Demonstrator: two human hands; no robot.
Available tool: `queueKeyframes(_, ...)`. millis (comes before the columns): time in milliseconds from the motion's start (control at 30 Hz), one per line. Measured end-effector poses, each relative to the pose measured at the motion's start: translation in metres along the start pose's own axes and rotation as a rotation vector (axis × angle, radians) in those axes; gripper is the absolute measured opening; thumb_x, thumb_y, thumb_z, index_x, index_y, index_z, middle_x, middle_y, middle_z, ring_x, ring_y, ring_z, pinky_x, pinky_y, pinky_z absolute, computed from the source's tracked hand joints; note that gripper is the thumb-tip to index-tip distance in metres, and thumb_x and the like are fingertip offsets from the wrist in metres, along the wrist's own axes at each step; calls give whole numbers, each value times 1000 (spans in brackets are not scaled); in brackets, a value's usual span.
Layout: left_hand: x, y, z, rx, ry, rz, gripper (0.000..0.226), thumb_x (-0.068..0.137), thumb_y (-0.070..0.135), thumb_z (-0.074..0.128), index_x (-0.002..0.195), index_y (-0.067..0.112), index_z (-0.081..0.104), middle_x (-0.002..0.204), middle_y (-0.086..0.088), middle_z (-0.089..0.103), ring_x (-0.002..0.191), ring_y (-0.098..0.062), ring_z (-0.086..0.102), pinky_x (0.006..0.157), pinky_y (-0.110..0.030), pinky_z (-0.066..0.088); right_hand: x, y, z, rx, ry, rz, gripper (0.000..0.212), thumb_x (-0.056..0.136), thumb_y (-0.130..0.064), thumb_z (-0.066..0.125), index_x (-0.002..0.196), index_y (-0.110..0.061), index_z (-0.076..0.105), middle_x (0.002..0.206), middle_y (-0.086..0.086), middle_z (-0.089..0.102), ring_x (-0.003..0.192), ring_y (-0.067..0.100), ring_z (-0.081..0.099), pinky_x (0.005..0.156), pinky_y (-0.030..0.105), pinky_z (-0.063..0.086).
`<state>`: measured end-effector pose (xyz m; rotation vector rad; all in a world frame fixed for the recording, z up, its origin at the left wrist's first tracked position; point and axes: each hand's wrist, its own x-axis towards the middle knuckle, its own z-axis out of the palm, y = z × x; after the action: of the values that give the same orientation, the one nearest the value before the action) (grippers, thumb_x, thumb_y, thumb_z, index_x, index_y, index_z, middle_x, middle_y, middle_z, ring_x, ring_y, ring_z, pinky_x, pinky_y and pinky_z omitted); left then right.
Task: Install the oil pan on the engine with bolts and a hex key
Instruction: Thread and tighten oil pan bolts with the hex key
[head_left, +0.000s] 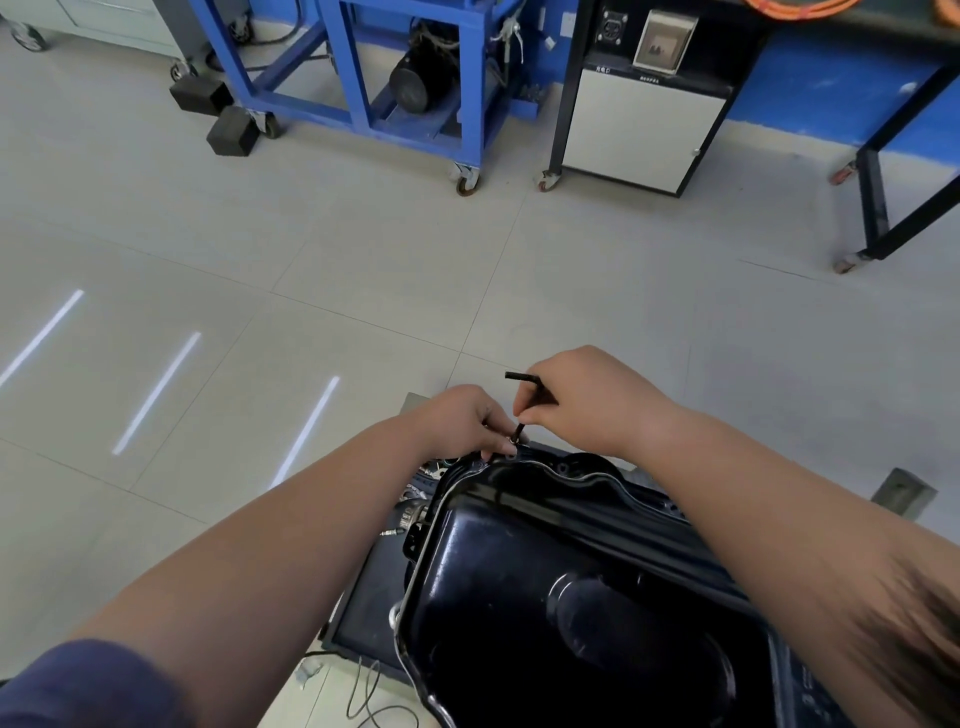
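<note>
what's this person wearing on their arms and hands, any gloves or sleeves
No gloves: the left hand and right hand are bare, with no ring, watch or wristband visible. The left forearm and right forearm are uncovered too. A dark navy blue sleeve covers the left upper arm; the right arm leaves the picture before any sleeve shows.

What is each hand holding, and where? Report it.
Right hand grips the hex key just below its bend. Left hand pinches near its lower tip; what exactly, unclear.

Pale tiled floor (363, 260) here. Two black blocks (232, 132) sit on it, just beside a blue wheeled frame (357, 78). A white cabinet (639, 130) stands nearby.
</note>
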<state>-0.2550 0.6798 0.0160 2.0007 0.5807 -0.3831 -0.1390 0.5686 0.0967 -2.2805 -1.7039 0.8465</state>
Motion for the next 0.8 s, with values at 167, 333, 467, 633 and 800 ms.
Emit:
queueKeyframes(167,2,-3,1,26,-21,-5,24,78,19,73,74,43,71,68,-8,65,59,-12,47,62,-26,34,2,2,5,-8,3,-3,10,85,-22,64,92,-18,69,95,-2,71,93,15,62,80,29,47)
queueKeyframes(333,5,-4,0,52,-25,-25,14,78,20,74,74,34,73,53,8,58,51,-6,46,54,-20,36,3,0,6,-62,-2,-16,10,87,-21,62,94,-17,68,96,0,70,93,17,61,79,31,47)
queueKeyframes(467,5,-5,-3,100,17,-13,10,77,15,74,75,6,71,48,8,49,51,-6,42,47,-10,31,4,-2,10,-86,-18,-18,12,87,-19,59,95,-14,67,96,2,69,92,20,60,79,36,48)
queueKeyframes(633,2,-7,-5,130,2,0,9,81,17,71,87,10,74,40,14,50,44,1,43,47,-7,32,6,-1,12,-46,0,-13,11,87,-21,61,94,-17,68,96,0,70,93,18,61,80,33,48)
queueKeyframes(800,1,-10,-4,118,-1,22,13,83,16,69,88,5,72,40,22,50,43,7,43,49,-7,32,6,-2,17,-54,8,-22,9,88,-21,59,92,-17,67,96,1,70,92,20,61,79,34,48)
